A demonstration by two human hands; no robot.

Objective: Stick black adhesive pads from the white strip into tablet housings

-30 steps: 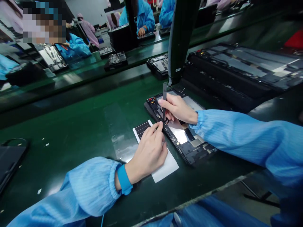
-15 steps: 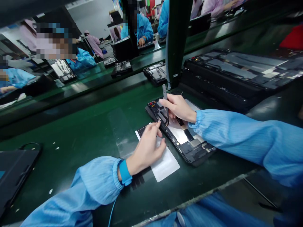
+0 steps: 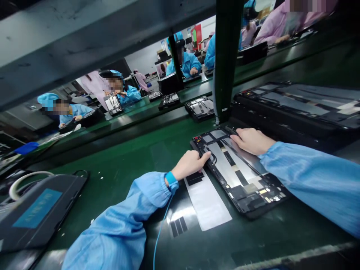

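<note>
Both arms wear loose, light-blue, finely striped antistatic smock sleeves (image 3: 120, 228), gathered into elastic cuffs (image 3: 161, 183) at the wrists. Around the left wrist sits a brighter blue wrist strap (image 3: 171, 181), and a thin blue grounding cord (image 3: 161, 228) runs down from it. The left hand (image 3: 189, 164) and right hand (image 3: 253, 141) are bare.

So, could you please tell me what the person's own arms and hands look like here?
The left sleeve and right sleeve are loose, light blue and finely ribbed, with gathered cuffs. The left hand and right hand are bare. Behind the left hand, a blue wrist strap trails a thin blue cord.
</note>
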